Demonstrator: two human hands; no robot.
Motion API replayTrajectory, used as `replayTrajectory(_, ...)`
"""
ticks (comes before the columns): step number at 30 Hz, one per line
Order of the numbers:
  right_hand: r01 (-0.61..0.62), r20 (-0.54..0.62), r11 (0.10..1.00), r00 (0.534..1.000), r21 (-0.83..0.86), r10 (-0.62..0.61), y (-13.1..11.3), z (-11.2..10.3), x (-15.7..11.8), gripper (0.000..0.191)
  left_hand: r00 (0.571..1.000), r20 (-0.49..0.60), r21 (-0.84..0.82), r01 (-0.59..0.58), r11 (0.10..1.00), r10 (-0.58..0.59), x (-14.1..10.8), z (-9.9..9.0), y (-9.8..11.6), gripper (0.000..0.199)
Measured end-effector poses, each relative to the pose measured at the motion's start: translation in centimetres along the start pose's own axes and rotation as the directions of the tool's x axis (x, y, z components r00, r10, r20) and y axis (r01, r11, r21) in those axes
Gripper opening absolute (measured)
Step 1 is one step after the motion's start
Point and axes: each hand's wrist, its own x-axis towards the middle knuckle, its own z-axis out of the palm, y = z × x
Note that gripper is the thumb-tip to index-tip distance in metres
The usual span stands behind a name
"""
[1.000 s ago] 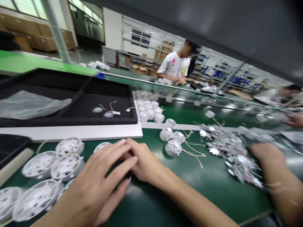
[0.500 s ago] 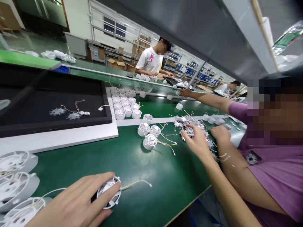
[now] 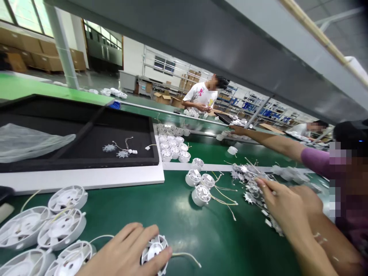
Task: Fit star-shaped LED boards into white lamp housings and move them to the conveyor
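Observation:
My left hand (image 3: 126, 249) is closed around a white round fan housing (image 3: 155, 248) on the green bench, its pale wire trailing right. At the right, my right hand (image 3: 283, 201) has its fingers pinched together over a heap of star-shaped white pieces with wires (image 3: 249, 183). What lies between those fingertips is hidden. Midway between my hands stand several white fan housings (image 3: 201, 194) with yellowish wires. Larger-looking housings (image 3: 61, 228) sit close on the left, beside my left hand.
A black tray (image 3: 86, 153) holds two star-shaped pieces (image 3: 122, 154) and a clear plastic bag (image 3: 31, 143). Rows of housings (image 3: 175, 152) stand beside it. A co-worker's arm (image 3: 267, 142) reaches across from the right, near my right arm. A grey shelf (image 3: 201, 50) hangs overhead.
The view has swung left, so things appear shifted right and lower. My right hand's spread fingers have closed over the heap. My left hand stays on its housing.

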Motion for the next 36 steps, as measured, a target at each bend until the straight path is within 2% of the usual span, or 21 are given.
replayTrajectory(2, -0.017, -0.025, 0.998, 1.000, 0.060, 0.019, -2.1, -1.5, 0.6, 0.049, 0.993, -0.112, -0.062, 0.019, 0.998, -0.026, 0.1, 0.2, 0.2, 0.028)
replayTrajectory(4, -0.060, -0.014, 0.976, 0.998, 0.211, 0.065, -5.4, -2.9, 0.7, 0.045, 0.991, -0.106, -0.155, 0.061, 0.986, -0.078, 0.3, -0.5, 0.1, 0.028)
replayTrajectory(6, -0.117, 0.080, 0.883, 0.993, 0.455, 0.090, -9.6, -4.2, 0.4, 0.040, 0.984, -0.057, -0.280, 0.145, 0.949, -0.167, 0.6, -1.7, -0.1, 0.040)
replayTrajectory(8, -0.176, 0.273, 0.703, 0.962, 0.689, -0.026, -14.1, -4.9, -0.1, 0.042, 0.953, -0.033, -0.429, 0.258, 0.866, -0.300, 1.0, -3.2, -0.4, 0.059)
replayTrajectory(9, -0.216, 0.367, 0.593, 0.919, 0.776, -0.146, -16.3, -5.0, -0.4, 0.045, 0.926, -0.021, -0.519, 0.313, 0.795, -0.377, 1.2, -3.8, -0.5, 0.067)
replayTrajectory(10, -0.273, 0.439, 0.472, 0.851, 0.839, -0.288, -18.3, -4.9, -0.6, 0.045, 0.893, 0.009, -0.623, 0.357, 0.696, -0.450, 1.5, -4.3, -0.6, 0.073)
replayTrajectory(12, -0.411, 0.484, 0.258, 0.706, 0.874, -0.517, -21.6, -4.1, -1.1, 0.044, 0.834, 0.131, -0.833, 0.386, 0.397, -0.536, 2.3, -5.2, -1.0, 0.070)
replayTrajectory(13, -0.466, 0.480, 0.187, 0.661, 0.865, -0.577, -22.7, -3.4, -1.4, 0.043, 0.814, 0.214, -0.897, 0.383, 0.223, -0.539, 2.7, -5.5, -1.2, 0.064)
replayTrajectory(14, -0.501, 0.478, 0.143, 0.643, 0.853, -0.599, -23.5, -2.7, -1.6, 0.043, 0.802, 0.280, -0.924, 0.374, 0.077, -0.528, 3.1, -5.7, -1.4, 0.053)
replayTrajectory(16, -0.529, 0.495, 0.124, 0.650, 0.839, -0.577, -24.2, -1.3, -2.2, 0.043, 0.772, 0.358, -0.919, 0.390, -0.053, -0.525, 3.8, -6.0, -1.9, 0.042)
replayTrajectory(19, -0.537, 0.540, 0.180, 0.649, 0.824, -0.535, -23.7, 0.2, -2.7, 0.045, 0.717, 0.414, -0.897, 0.427, -0.116, -0.561, 4.3, -6.3, -2.5, 0.039)
replayTrajectory(21, -0.542, 0.570, 0.238, 0.603, 0.806, -0.558, -22.9, 0.5, -2.8, 0.041, 0.691, 0.451, -0.882, 0.442, -0.163, -0.565, 4.3, -6.4, -2.5, 0.036)
replayTrajectory(24, -0.535, 0.598, 0.317, 0.508, 0.783, -0.620, -22.1, 0.2, -2.6, 0.028, 0.674, 0.498, -0.864, 0.443, -0.241, -0.546, 4.2, -6.3, -2.2, 0.029)
replayTrajectory(26, -0.514, 0.593, 0.336, 0.494, 0.789, -0.636, -22.0, -0.2, -2.5, 0.021, 0.673, 0.521, -0.853, 0.427, -0.300, -0.526, 4.2, -6.3, -2.0, 0.025)
replayTrajectory(30, -0.484, 0.569, 0.324, 0.537, 0.813, -0.624, -22.2, -0.7, -2.6, 0.020, 0.694, 0.562, -0.818, 0.384, -0.429, -0.450, 4.4, -6.5, -1.9, 0.022)
replayTrajectory(33, -0.498, 0.570, 0.311, 0.537, 0.809, -0.622, -22.6, -0.7, -3.0, 0.021, 0.714, 0.587, -0.772, 0.351, -0.529, -0.382, 4.6, -6.6, -1.9, 0.025)
replayTrajectory(36, -0.505, 0.572, 0.305, 0.543, 0.807, -0.615, -23.0, -0.8, -3.3, 0.021, 0.721, 0.587, -0.744, 0.299, -0.598, -0.369, 4.6, -6.7, -2.0, 0.027)
